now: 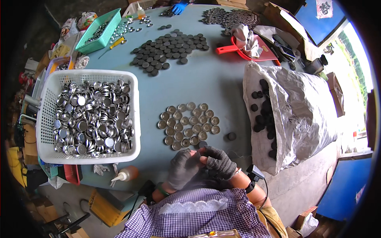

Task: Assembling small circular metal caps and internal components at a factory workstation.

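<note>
The left hand (183, 168) and right hand (222, 163) are close together, fingers bent, right by a dark disc (203, 144). I can't tell if they hold anything. The little silver cups (197, 128) sit in a bunch on the counter (222, 91), just past the hands. Black pucks (260, 119) poke out of the white sack (305, 119). I think going one cup at a time, gently and straight, would work best, so the others don't get bumped.

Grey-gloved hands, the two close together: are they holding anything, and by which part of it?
That cannot be told: a dark disc shows just beyond the left hand and right hand, but whether either grips it, or where, is hidden.
</note>
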A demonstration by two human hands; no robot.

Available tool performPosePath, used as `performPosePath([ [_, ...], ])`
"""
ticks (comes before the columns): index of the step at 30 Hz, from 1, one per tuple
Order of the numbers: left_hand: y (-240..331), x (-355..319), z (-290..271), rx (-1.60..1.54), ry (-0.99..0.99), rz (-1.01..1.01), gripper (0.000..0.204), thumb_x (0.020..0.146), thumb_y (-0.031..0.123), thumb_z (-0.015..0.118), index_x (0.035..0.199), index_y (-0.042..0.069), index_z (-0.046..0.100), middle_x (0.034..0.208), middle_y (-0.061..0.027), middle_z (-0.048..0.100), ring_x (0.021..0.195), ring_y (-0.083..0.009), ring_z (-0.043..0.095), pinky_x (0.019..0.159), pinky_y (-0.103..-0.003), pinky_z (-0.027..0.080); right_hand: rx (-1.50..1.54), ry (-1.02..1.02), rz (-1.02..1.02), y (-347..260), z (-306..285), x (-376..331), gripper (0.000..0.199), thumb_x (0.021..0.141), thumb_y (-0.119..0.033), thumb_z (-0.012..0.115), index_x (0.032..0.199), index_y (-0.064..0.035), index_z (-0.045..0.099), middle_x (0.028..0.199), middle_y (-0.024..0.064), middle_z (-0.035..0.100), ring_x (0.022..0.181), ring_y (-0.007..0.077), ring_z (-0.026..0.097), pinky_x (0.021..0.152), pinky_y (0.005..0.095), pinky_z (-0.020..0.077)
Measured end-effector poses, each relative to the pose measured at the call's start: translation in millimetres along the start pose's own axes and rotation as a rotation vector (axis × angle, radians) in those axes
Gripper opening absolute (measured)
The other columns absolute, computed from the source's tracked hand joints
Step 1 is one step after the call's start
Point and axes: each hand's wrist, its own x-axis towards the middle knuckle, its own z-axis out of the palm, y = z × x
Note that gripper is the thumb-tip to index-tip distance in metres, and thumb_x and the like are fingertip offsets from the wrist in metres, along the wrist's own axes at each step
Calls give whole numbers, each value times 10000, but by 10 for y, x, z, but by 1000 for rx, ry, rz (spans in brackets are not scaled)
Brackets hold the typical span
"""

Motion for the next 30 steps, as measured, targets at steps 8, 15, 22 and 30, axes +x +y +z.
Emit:
performPosePath([
  [8, -138, 0, 76, 89, 106, 82, 496, 733, 49, 779, 1175, -2, 560, 1106, -157, 652, 1009, -293, 651, 879, -378, 519, -1059, 483, -682, -123, -501, 433, 275, 786, -107, 689, 1043, -49, 610, 956, 118, 645, 892, 293, 633, 777, 400, 524],
  [15, -159, 16, 22, 99, 129, 85, 448, 767, 60, 747, 1171, -5, 563, 1114, -171, 644, 1027, -327, 634, 901, -399, 497, -1524, 578, -528, -10, -642, 683, 336, 732, -191, 724, 1013, -62, 592, 976, 138, 593, 975, 352, 558, 817, 465, 478],
  [22, -128, -2, -4, 101, 105, 94, 425, 776, 54, 729, 1165, -12, 570, 1104, -167, 645, 1021, -327, 631, 903, -395, 490, -1643, 557, -438, -227, -943, 729, 402, 715, -184, 732, 1078, -66, 606, 1024, 142, 593, 1024, 360, 549, 855, 451, 486],
  [30, -180, -38, 67, 109, 188, 191, 377, 740, 54, 727, 1092, 20, 598, 999, -157, 657, 881, -335, 663, 770, -399, 541, -1462, 641, -156, -488, -934, 349, 482, 795, -267, 685, 1234, -100, 579, 1212, 197, 564, 1057, 388, 579, 916, 458, 479],
])
